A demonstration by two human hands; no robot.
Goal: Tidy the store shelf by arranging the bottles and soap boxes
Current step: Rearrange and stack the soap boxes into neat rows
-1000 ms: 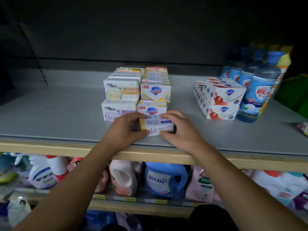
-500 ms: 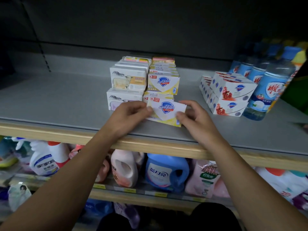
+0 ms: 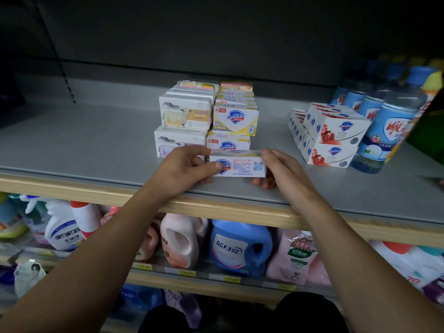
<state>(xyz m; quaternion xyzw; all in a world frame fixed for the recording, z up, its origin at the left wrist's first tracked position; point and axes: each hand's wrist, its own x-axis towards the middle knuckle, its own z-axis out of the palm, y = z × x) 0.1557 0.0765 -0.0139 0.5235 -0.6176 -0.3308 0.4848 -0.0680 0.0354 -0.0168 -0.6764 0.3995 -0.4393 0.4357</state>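
Observation:
A white and yellow Safeguard soap box is held between both hands near the front of the grey shelf, its printed back side facing me. My left hand pinches its left end and my right hand grips its right end. Just behind it stand stacked yellow Safeguard boxes and sheep-printed soap boxes. Red and white soap boxes are stacked to the right, beside blue-labelled bottles.
A wooden shelf edge runs below my hands. The lower shelf holds detergent jugs, a blue one, a pink one and a white spray bottle. The left part of the grey shelf is bare.
The held soap box has been turned from its logo face to its printed back side, and it now sits level in front of the yellow stack. The view has shifted slightly.

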